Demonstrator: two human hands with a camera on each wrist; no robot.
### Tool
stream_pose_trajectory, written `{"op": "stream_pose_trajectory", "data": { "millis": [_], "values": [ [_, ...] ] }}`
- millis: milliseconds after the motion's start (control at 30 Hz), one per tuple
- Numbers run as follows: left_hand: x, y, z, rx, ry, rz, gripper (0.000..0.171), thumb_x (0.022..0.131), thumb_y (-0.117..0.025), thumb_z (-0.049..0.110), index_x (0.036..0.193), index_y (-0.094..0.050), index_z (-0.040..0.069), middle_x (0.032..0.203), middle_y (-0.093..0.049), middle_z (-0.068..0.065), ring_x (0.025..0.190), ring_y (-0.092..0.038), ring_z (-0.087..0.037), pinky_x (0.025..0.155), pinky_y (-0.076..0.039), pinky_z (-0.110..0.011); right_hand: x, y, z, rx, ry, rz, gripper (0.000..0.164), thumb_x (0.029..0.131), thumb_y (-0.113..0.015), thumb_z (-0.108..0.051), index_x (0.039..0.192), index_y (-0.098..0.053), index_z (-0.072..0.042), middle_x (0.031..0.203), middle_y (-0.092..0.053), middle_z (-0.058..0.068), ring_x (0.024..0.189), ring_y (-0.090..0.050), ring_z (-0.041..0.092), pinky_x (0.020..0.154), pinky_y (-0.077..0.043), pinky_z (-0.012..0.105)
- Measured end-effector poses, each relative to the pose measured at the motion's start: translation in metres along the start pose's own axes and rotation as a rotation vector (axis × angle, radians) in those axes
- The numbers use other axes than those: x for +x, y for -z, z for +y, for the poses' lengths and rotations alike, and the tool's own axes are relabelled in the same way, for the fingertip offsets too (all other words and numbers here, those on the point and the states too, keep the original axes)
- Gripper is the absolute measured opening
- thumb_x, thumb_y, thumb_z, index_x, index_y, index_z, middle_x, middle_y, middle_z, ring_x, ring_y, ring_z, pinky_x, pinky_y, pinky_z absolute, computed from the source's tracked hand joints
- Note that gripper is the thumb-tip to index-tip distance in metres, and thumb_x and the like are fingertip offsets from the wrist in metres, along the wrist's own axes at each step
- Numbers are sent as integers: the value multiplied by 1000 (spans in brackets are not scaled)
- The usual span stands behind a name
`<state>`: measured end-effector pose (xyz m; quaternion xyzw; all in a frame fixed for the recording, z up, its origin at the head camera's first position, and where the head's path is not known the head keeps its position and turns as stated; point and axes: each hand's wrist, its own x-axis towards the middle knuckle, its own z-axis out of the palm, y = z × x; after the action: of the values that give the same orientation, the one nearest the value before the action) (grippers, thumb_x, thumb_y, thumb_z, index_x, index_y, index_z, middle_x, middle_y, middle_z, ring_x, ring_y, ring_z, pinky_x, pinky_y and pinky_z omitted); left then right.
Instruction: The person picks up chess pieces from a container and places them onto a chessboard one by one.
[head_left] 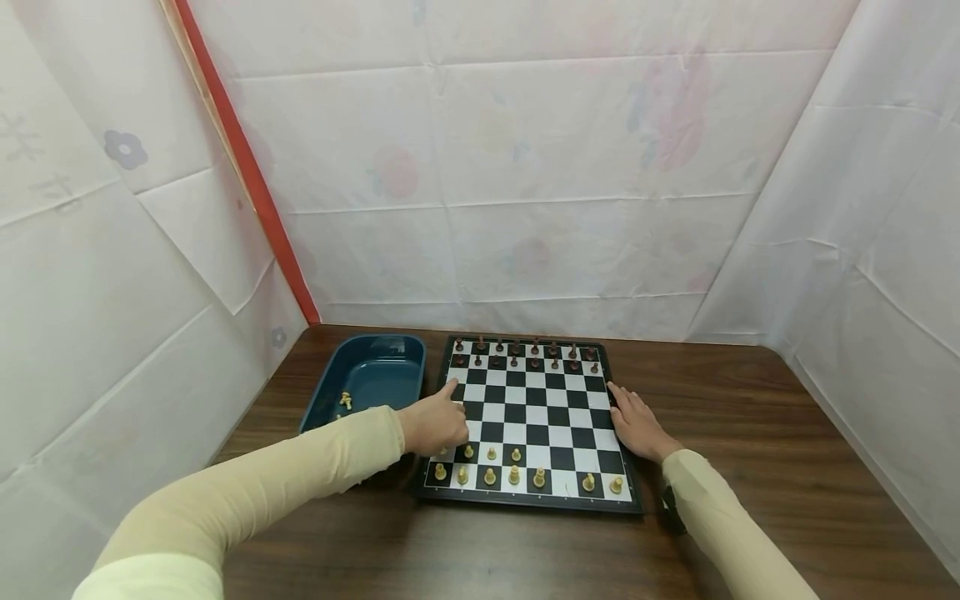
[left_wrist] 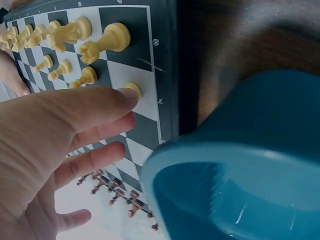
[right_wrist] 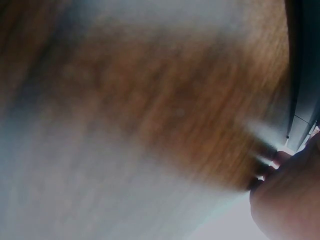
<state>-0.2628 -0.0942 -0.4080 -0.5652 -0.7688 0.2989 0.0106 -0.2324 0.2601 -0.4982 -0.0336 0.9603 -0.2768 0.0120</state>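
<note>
My left hand (head_left: 437,423) reaches over the left side of a black-and-white chessboard (head_left: 536,413). Thumb and forefinger pinch a cream pawn (left_wrist: 132,89) whose base stands on the light square at the board's edge; the thumb hides most of it. The little finger sticks out toward the far side. Just beside it on the board are a cream pawn (left_wrist: 88,75) and a rook (left_wrist: 116,37). My right hand (head_left: 637,421) rests along the board's right edge, fingers loosely extended, holding nothing.
Left of the board stands a blue tray (head_left: 407,339) with a few cream pieces (head_left: 346,400) inside. Dark red pieces (head_left: 535,348) fill two far rows; more cream pieces (head_left: 539,477) line the near side. White sheeting (head_left: 517,150) walls in the wooden table (head_left: 735,408).
</note>
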Motion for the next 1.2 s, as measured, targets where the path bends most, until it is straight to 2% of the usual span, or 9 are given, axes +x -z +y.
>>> {"op": "stream_pose_trajectory", "data": {
  "millis": [267, 533, 633, 800, 867, 1033, 1133, 1200],
  "values": [
    [-2, -7, -2, -125, 23, 31, 7, 83, -73, 25, 89, -72, 27, 81, -67, 12, 91, -61, -11, 100, -29, -60, 1, 0, 1, -1, -11, -8, 52, 102, -28, -15, 148, -17, 5, 148, -17, 35, 138, -9, 49, 108, -7, 60],
    [-11, -3, -8, -233, 65, 76, 11, 78, -76, 28, 89, -72, 28, 86, -67, 14, 91, -58, -13, 98, -28, -61, 0, 0, 0, -7, -11, -9, 52, 102, -28, -15, 148, -17, 6, 148, -17, 35, 138, -10, 49, 108, -8, 60],
    [-20, 0, -13, -279, 101, 139, 14, 76, -78, 29, 87, -72, 26, 87, -67, 13, 87, -57, -13, 94, -32, -58, 0, 0, 0, -5, -4, -2, 52, 102, -28, -14, 148, -17, 6, 148, -18, 36, 138, -10, 49, 108, -7, 59],
    [-40, 0, -23, -344, 177, 237, 11, 76, -77, 25, 84, -72, 22, 84, -66, 10, 77, -53, -13, 74, -38, -44, 0, 0, 0, -4, 4, -1, 52, 102, -27, -14, 148, -17, 6, 148, -17, 36, 138, -10, 49, 108, -7, 59],
    [-49, -2, -28, -366, 211, 258, 10, 76, -78, 24, 82, -71, 21, 83, -66, 10, 75, -52, -13, 70, -38, -42, 1, 0, 0, -6, 6, -2, 52, 102, -27, -14, 148, -17, 6, 148, -17, 36, 138, -10, 49, 108, -8, 59],
    [-70, -14, -41, -390, 260, 274, 9, 75, -77, 20, 83, -72, 20, 85, -67, 9, 79, -56, -14, 75, -46, -48, 1, 2, 1, -9, -1, 0, 52, 102, -28, -15, 148, -17, 6, 148, -17, 36, 138, -9, 50, 108, -8, 60],
    [-81, -23, -48, -381, 271, 285, 11, 75, -78, 19, 84, -72, 19, 84, -67, 7, 79, -57, -14, 71, -46, -44, 0, 3, 2, -7, -10, -2, 52, 102, -28, -15, 148, -17, 5, 148, -17, 36, 138, -9, 50, 107, -8, 60],
    [-88, -29, -54, -374, 285, 291, 12, 74, -79, 19, 82, -71, 19, 83, -66, 7, 76, -56, -13, 64, -43, -38, 0, 4, 2, -9, -13, -4, 52, 102, -28, -15, 148, -17, 5, 148, -17, 36, 138, -9, 50, 108, -8, 60]
  ]
}}
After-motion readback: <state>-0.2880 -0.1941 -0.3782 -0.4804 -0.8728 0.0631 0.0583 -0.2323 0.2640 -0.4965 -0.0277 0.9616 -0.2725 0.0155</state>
